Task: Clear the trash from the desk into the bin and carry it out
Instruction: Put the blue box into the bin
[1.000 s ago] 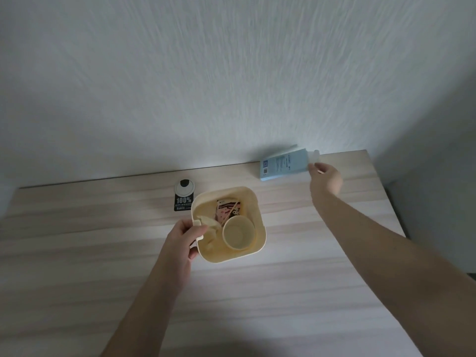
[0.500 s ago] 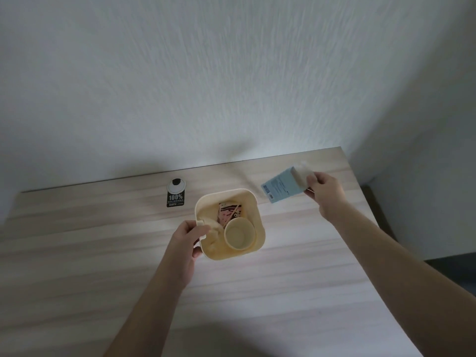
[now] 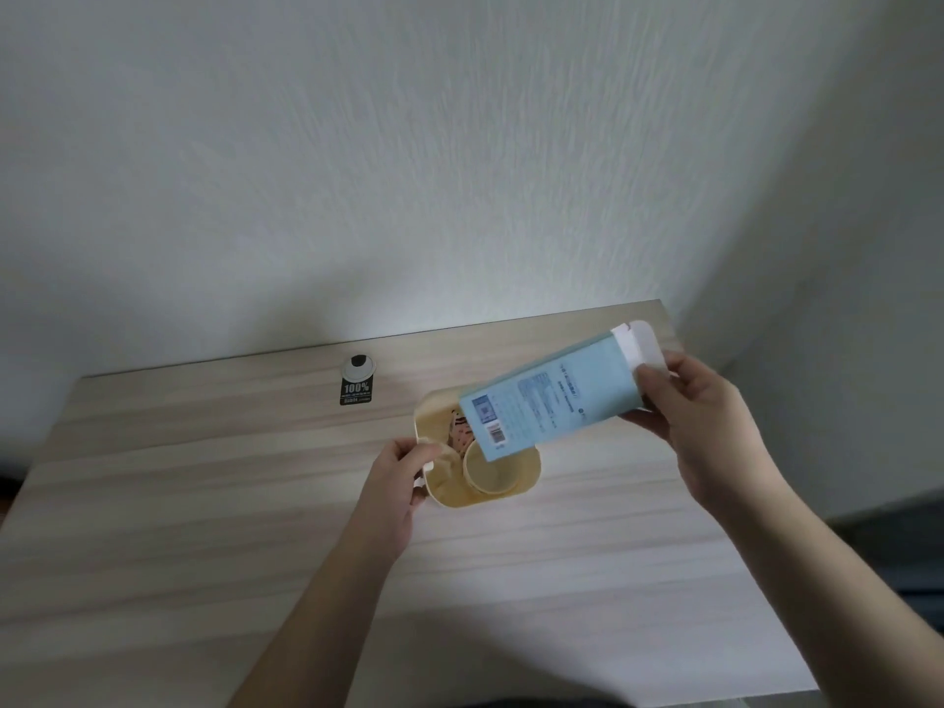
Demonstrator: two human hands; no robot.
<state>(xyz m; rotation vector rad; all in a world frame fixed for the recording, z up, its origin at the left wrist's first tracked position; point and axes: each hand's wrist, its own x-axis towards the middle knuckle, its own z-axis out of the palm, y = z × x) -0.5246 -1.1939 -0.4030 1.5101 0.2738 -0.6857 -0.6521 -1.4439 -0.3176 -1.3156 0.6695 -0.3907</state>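
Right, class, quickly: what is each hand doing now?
Left hand: grips the rim of the cream bin.
Right hand: holds the pale blue box over the bin.

Dim, soft-focus view; bright patch mid-desk (image 3: 587, 528), wide-angle edge bending.

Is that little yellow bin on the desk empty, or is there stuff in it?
Not empty: the bin already holds a paper cup and a patterned wrapper.

— Where's the blue box (image 3: 551, 401)?
— Pinched by its white flap end in the right hand (image 3: 700, 426), tilted down over the cream bin (image 3: 526, 477).
— And the bin?
— Upright, rim gripped by the left hand (image 3: 396, 482) (paper cup (image 3: 490, 475) and wrapper (image 3: 457, 431) inside).
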